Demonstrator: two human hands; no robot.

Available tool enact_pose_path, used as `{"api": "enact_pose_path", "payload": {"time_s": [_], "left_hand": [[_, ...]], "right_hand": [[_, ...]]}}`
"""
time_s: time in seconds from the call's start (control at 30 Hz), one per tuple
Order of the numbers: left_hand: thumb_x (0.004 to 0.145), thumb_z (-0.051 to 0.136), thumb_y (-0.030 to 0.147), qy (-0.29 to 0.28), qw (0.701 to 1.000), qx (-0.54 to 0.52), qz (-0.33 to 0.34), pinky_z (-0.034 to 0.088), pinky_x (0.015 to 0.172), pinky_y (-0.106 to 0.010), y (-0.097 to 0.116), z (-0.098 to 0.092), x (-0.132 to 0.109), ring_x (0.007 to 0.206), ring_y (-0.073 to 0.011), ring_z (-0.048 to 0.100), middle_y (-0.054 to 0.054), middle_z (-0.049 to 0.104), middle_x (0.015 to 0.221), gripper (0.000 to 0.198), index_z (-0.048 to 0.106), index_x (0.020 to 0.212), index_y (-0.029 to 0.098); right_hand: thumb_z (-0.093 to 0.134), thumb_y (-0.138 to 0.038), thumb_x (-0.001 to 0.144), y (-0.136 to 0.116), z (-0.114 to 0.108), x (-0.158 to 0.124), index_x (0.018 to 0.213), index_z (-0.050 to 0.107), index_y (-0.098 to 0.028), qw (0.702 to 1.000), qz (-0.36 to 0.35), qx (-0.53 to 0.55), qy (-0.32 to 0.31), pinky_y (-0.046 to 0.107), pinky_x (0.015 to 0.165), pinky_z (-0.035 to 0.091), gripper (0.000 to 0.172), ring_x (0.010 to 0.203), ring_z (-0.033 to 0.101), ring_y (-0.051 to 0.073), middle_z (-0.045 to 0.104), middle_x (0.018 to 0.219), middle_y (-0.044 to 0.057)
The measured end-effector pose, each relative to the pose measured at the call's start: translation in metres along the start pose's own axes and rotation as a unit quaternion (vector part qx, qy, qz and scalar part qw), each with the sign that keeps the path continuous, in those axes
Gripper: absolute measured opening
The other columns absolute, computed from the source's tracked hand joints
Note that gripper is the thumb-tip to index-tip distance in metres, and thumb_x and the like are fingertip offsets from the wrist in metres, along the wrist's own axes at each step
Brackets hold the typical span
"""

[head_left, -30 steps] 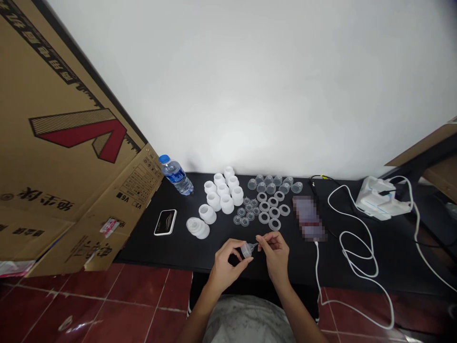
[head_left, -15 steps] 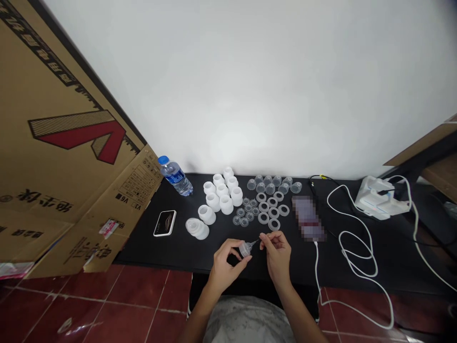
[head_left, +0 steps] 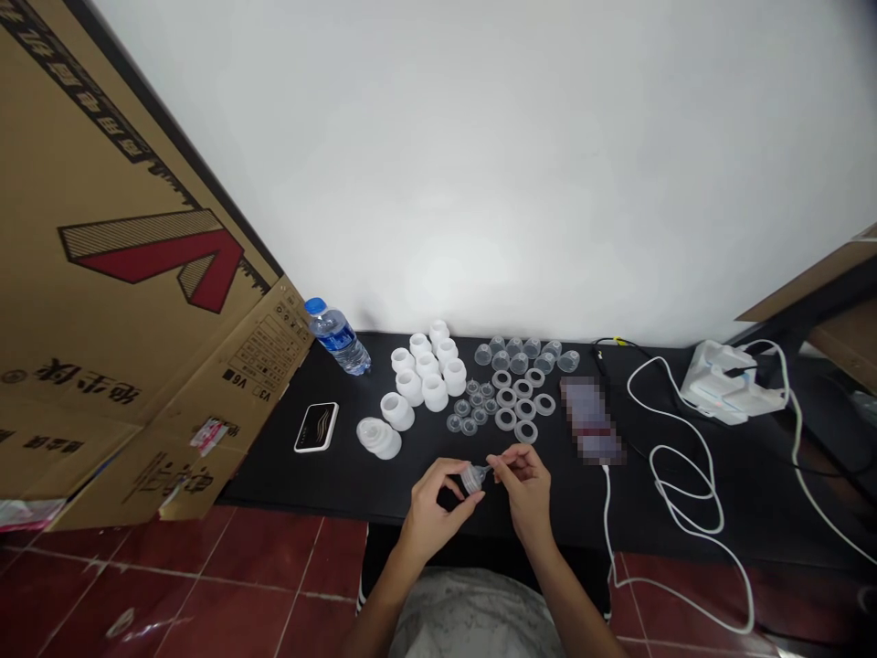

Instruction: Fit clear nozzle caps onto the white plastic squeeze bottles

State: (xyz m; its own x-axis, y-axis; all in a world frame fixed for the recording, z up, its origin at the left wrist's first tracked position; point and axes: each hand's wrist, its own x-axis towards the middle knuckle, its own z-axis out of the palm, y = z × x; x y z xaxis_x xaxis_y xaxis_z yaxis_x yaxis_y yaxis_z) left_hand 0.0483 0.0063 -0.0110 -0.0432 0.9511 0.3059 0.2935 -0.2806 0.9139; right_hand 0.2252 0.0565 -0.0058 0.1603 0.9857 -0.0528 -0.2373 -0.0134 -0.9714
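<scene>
My left hand [head_left: 433, 504] is closed around a small clear plastic piece [head_left: 472, 478] above the front edge of the black table [head_left: 329, 475]. My right hand [head_left: 526, 489] pinches the thin tip of that same piece from the right. Behind the hands lie rows of white rings [head_left: 517, 407], small clear caps [head_left: 474, 407] and clear cups [head_left: 524, 355]. Several white plastic bottle bodies [head_left: 428, 375] stand to the left of them, with one lying on its side [head_left: 379, 437].
A water bottle [head_left: 335, 336] lies at the back left beside a large leaning cardboard box [head_left: 123, 283]. A small black-and-white device [head_left: 317, 427] sits left of the parts. A blurred phone [head_left: 591, 420], white cables [head_left: 685, 475] and a white charger [head_left: 730, 384] occupy the right.
My right hand's fingers slid out along the tip of the clear piece and have come back in close to it. The left hand stays put.
</scene>
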Motion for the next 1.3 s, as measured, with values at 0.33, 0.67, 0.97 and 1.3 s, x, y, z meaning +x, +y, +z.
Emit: {"api": "enact_pose_path", "payload": {"time_s": [0.33,0.67,0.97,1.3], "left_hand": [[0.095,0.083,0.027,0.008,1.0,-0.009,-0.005,0.065,0.071,-0.029,-0.0017,0.0002,-0.0011,0.071,-0.0127,0.074,-0.006,0.076,0.117,0.032,0.071,0.125,0.024],[0.097,0.082,0.029,0.007,1.0,-0.002,0.001,0.067,0.071,-0.03,0.0013,0.0006,-0.0002,0.071,-0.0136,0.076,-0.008,0.076,0.117,0.031,0.071,0.126,0.023],[0.097,0.082,0.03,0.015,1.0,-0.004,0.001,0.067,0.071,-0.03,0.0002,0.0002,-0.0007,0.073,-0.0147,0.076,-0.009,0.077,0.116,0.03,0.071,0.125,0.023],[0.098,0.081,0.03,0.004,1.0,0.002,0.002,0.069,0.072,-0.031,0.0021,0.0,-0.0008,0.076,-0.0158,0.077,-0.01,0.077,0.116,0.031,0.072,0.126,0.023]], "right_hand": [[0.099,-0.043,0.079,-0.001,-0.0001,0.0013,0.089,0.071,-0.024,1.0,0.003,0.013,-0.009,0.027,0.059,0.055,0.036,0.063,0.065,0.016,0.071,0.076,-0.002],[0.101,-0.045,0.075,0.0001,-0.0007,0.0014,0.086,0.069,-0.023,1.0,0.004,0.001,0.006,0.028,0.057,0.055,0.04,0.058,0.063,0.015,0.068,0.07,-0.003],[0.099,-0.046,0.078,0.0018,-0.0008,0.0036,0.088,0.068,-0.024,0.999,0.0,0.029,0.028,0.027,0.058,0.052,0.039,0.06,0.061,0.014,0.068,0.075,-0.002],[0.101,-0.043,0.075,0.003,-0.0022,0.0026,0.092,0.071,-0.024,1.0,0.021,0.022,0.006,0.029,0.06,0.055,0.04,0.058,0.064,0.016,0.07,0.067,-0.003]]}}
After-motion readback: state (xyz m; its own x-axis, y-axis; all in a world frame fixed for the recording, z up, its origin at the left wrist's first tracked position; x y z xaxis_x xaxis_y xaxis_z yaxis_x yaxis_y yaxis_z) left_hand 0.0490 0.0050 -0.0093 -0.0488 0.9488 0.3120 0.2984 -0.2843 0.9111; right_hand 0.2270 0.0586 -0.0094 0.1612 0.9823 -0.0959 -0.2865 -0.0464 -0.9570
